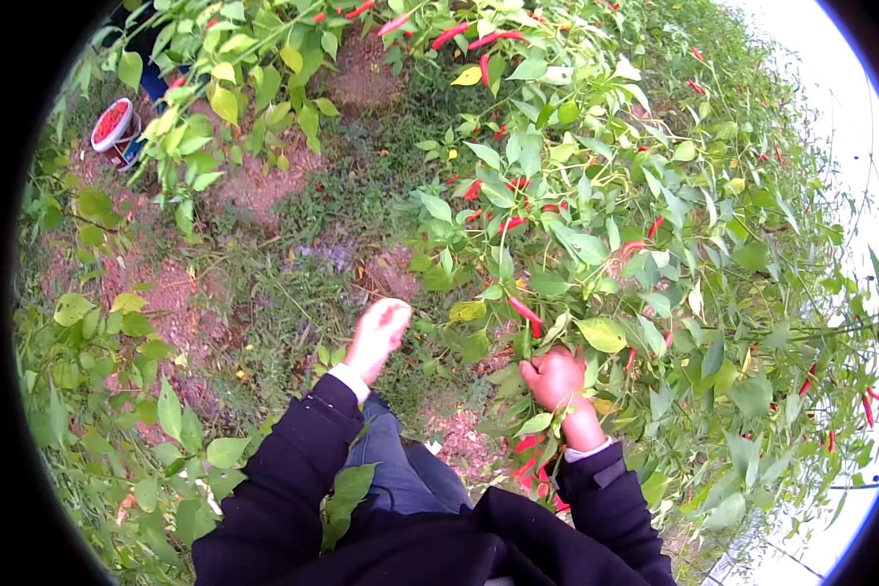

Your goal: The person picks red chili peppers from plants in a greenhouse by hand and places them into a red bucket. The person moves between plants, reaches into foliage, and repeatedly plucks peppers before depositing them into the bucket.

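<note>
My right hand point(554, 375) reaches in among the leaves of a chili pepper plant point(586, 249), its fingers curled and partly hidden by foliage; whether it grips anything cannot be told. Just above it hangs a red chili pepper point(525, 310). To the left, over the weedy ground, my left hand point(382, 329) is held with curled fingers; something reddish seems to show in it, too bright to make out. More red chilies point(511, 225) hang higher on the same plant. Below my right hand a bright red thing point(531, 465) shows behind the leaves, its kind unclear.
At the upper left a white bucket point(116, 132) full of red chilies stands on the ground, near a person's blue-clad leg point(152, 82), mostly hidden by leaves. Leafy branches point(223, 102) overhang the upper left. More plants point(117, 322) grow at the left. Reddish soil point(183, 293) and weeds lie between the rows.
</note>
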The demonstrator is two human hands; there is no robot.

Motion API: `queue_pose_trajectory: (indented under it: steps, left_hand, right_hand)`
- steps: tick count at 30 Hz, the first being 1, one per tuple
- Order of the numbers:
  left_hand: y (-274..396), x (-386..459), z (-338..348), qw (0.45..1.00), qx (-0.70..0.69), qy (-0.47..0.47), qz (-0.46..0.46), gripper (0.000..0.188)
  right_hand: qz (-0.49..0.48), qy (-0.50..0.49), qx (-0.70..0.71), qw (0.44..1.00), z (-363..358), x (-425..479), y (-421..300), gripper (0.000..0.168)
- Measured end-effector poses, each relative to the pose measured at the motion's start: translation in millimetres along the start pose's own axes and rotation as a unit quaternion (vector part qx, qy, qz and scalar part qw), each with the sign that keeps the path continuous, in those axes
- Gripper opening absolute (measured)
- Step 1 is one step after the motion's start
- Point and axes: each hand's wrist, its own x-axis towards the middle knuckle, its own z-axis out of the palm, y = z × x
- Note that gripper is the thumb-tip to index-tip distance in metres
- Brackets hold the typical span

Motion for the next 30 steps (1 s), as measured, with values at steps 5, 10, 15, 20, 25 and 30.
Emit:
queue_pose_trajectory:
  steps: [5, 10, 15, 20, 25, 30]
  left_hand:
    - [49.1, -6.3, 96.6, 0.996, -0.02, -0.048, -0.068, 0.021]
    - [45.5, 32.7, 108.8, 0.989, -0.065, 0.069, 0.116, 0.016]
    - [61.7, 36.4, 57.0, 0.944, 0.271, 0.126, 0.14, 0.02]
    - [84.3, 51.5, 39.3, 0.879, 0.439, 0.118, 0.141, 0.027]
    - [111.0, 43.6, 33.5, 0.979, 0.026, -0.111, 0.166, 0.011]
    - [121.3, 21.1, 27.3, 0.986, 0.011, -0.159, 0.053, 0.011]
  right_hand:
    - [0.009, -0.002, -0.025, 1.0, 7.0, -1.9, -34.2, 0.027]
    - [0.004, 0.025, -0.026, 0.999, -2.8, -4.4, -63.2, 0.029]
    - [0.015, -0.025, 0.059, 0.998, 2.3, -4.5, -39.8, 0.03]
    - [-0.006, 0.03, 0.089, 0.996, 14.7, -5.1, -35.7, 0.024]
    - [-0.041, 0.099, 0.104, 0.989, 21.2, -0.2, -35.1, 0.022]
    - [-0.034, 0.093, 0.113, 0.989, 25.9, 5.5, -35.9, 0.027]
